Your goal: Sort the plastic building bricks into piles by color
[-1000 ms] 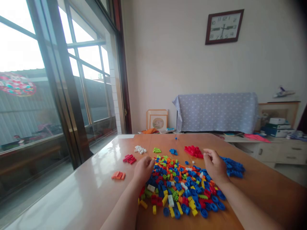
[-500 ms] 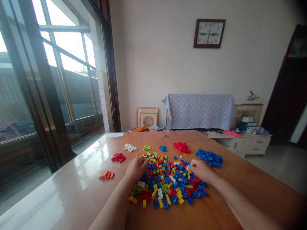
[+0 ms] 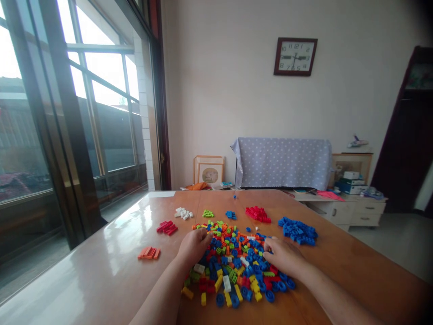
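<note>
Glass panes in dark frames [image 3: 113,135] stood well to the left of the broad mixed heap of small blue, red, yellow, green, orange and white plastic pieces [image 3: 233,275], which lay on a glossy brown table [image 3: 341,275]. Apart from the heap's left side was a small group of orange plastic bricks [image 3: 149,253]; beyond the heap's far left corner came a cluster of crimson plastic bricks [image 3: 167,227] and, farther back, a cluster of white plastic bricks [image 3: 183,213]. The left hand [image 3: 195,246] was at the heap's left edge, fingers curled in toward the thumb; whether they gripped a piece could not be told. Behind the heap sat a few lime-green plastic bricks [image 3: 208,214], a little set of blue plastic bricks [image 3: 231,215] and a pile of bright red plastic bricks [image 3: 258,214]. The right hand [image 3: 282,255] was at the heap's right side, fingers bent close to the thumb; any piece between them could not be made out. Far behind the heap hung a grey-blue cloth with white dots [image 3: 284,162]. Beyond the heap's far right corner lay a larger pile of blue plastic bricks [image 3: 297,231].
</note>
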Demonstrator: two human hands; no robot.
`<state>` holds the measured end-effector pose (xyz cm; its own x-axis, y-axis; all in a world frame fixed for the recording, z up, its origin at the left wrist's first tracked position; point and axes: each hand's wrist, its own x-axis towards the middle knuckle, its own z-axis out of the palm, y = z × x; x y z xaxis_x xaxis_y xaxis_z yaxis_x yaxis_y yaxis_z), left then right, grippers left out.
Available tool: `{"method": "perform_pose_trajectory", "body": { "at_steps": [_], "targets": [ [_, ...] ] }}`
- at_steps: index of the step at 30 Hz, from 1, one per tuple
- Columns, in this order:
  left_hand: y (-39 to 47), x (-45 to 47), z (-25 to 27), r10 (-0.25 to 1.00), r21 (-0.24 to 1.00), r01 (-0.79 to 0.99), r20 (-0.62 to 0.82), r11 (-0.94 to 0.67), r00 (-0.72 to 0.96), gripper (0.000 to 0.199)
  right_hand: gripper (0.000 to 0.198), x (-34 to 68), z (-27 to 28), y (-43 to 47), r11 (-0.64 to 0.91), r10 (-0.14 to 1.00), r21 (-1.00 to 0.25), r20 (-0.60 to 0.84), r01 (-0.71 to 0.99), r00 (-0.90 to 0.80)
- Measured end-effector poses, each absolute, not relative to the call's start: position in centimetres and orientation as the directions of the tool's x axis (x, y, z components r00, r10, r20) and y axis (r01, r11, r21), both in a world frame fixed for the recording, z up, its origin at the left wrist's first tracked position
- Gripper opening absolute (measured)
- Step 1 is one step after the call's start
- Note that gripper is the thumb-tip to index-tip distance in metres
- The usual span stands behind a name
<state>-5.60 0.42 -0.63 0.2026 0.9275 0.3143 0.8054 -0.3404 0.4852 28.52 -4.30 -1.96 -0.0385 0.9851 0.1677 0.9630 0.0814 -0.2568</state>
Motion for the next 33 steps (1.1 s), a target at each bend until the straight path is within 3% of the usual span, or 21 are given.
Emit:
{"method": "perform_pose_trajectory", "body": {
  "at_steps": [7,18,24,33],
  "targets": [
    [0.5,-5.5,-0.8,0.929,0.493,0.801,0.306,-0.340,0.207,0.042,0.007,29.1,-2.7,-4.0,0.142,0.979,-0.314,0.184,0.939,-0.087],
    [0.3,-5.4,-0.2,0.939,0.518,0.796,0.296,-0.313,0.177,0.045,0.023,30.7,-2.5,-4.4,0.195,0.925,-0.497,0.381,0.846,0.011],
    [0.2,-5.2,-0.4,0.933,0.511,0.794,0.303,-0.330,0.193,0.046,0.019,30.6,-2.9,-5.9,0.115,0.957,-0.461,0.288,0.880,0.026],
    [-1.4,-4.4,0.7,0.925,0.509,0.777,0.281,-0.370,0.257,0.042,0.021,28.8,-2.9,-6.3,0.067,0.982,-0.299,0.187,0.952,-0.011]
  ]
}}
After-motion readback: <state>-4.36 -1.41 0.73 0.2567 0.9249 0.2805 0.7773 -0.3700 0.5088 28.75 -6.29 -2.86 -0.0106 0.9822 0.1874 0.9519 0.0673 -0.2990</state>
